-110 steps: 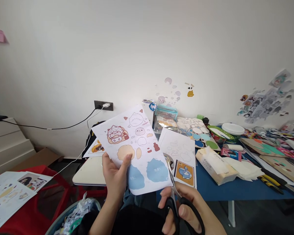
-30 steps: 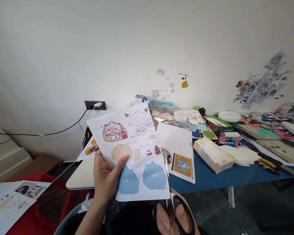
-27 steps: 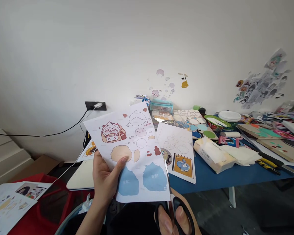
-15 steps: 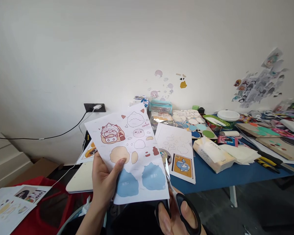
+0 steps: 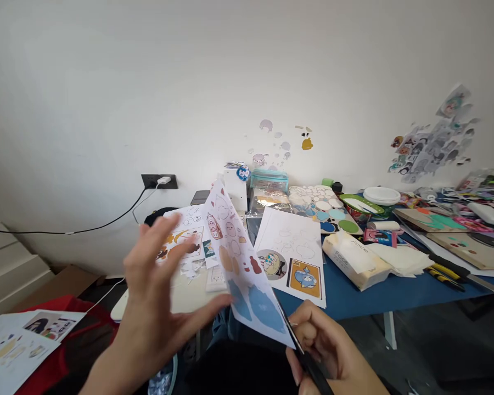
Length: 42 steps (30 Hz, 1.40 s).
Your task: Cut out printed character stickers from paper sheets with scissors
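A white sheet [image 5: 241, 263] printed with cartoon shapes and blue patches stands tilted and bowed in front of me. My right hand [image 5: 325, 343] is closed on black-handled scissors [image 5: 300, 351] at the sheet's lower right corner; the blades run along its right edge, and the thumb and fingers are close to that corner. My left hand [image 5: 160, 307] is spread open to the left of the sheet, blurred, with nothing in it. Its thumb tip comes near the sheet's left edge; whether they touch is unclear.
A tissue pack [image 5: 356, 260] and printed sheets [image 5: 288, 236] lie on the blue table [image 5: 349, 302]. Pliers [image 5: 447, 277] are at the right. More sheets and paper scraps [image 5: 193, 267] lie at the left, and a red stool [image 5: 78, 334] stands lower left.
My left hand has let go of the sheet and opened, moving left. The sheet has turned from nearly face-on to a steep angle. My right hand and the scissors have rotated.
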Each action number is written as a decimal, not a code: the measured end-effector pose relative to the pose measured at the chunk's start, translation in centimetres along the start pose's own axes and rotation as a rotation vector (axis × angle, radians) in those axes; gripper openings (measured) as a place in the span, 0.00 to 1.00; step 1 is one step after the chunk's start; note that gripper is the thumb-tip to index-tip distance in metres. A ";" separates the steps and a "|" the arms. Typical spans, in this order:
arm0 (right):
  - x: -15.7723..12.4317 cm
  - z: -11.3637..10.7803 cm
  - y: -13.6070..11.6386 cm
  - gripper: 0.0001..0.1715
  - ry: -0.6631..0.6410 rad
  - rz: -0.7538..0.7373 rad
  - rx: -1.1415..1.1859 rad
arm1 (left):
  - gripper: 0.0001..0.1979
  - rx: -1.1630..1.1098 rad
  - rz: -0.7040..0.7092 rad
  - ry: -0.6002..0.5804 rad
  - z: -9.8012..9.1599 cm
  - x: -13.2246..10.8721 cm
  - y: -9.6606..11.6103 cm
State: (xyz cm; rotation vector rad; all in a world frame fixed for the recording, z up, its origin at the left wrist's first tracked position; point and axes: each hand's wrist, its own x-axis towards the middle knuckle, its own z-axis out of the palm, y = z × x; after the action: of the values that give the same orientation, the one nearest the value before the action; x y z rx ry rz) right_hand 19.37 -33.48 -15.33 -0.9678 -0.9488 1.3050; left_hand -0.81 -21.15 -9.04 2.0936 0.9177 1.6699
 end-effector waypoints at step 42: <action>1.6 -4.0 -13.9 0.23 -0.418 0.856 -0.445 | 0.03 -0.064 0.210 -1.435 5.2 4.4 5.9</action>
State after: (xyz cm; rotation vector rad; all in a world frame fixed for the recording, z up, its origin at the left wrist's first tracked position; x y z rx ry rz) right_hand 27.67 -32.42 -3.49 -1.5839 -1.2309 2.1206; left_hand 6.39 -22.00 -3.63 2.5465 0.1359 -0.0520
